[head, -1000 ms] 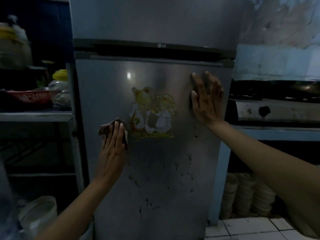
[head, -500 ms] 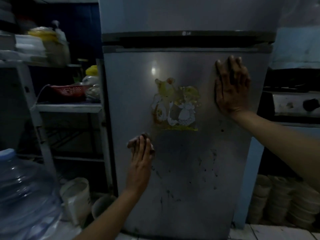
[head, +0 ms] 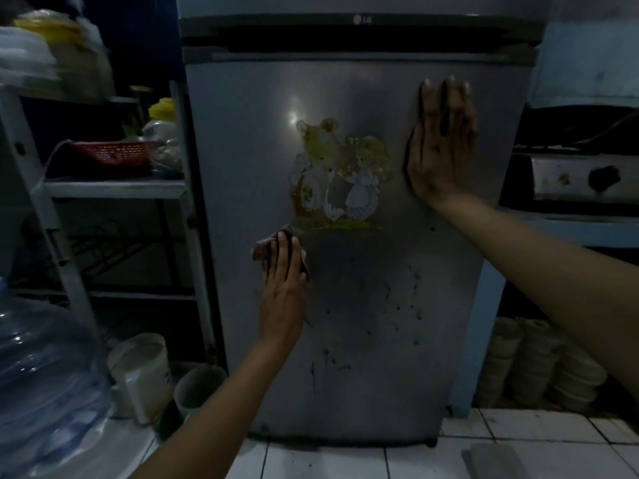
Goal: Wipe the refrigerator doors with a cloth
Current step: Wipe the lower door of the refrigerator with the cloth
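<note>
A grey two-door refrigerator fills the middle; its lower door (head: 363,305) is closed and carries a faded cartoon sticker (head: 337,174) and several dark spots lower down. My left hand (head: 283,281) presses a small brownish cloth (head: 264,247) flat against the door, just below the sticker's left corner. My right hand (head: 441,143) lies flat with fingers spread on the door's upper right, holding nothing. The upper door (head: 345,5) shows only its bottom edge.
A white shelf rack (head: 114,190) with a red basket (head: 114,155) stands left of the fridge. A large water bottle (head: 45,385) and small buckets (head: 143,371) sit on the floor at left. A stove (head: 584,178) and stacked bowls (head: 539,368) are at right.
My left hand slid the cloth down the door, then a little right, to just under the sticker. My right hand stayed pressed on the upper right. The view shifted left.
</note>
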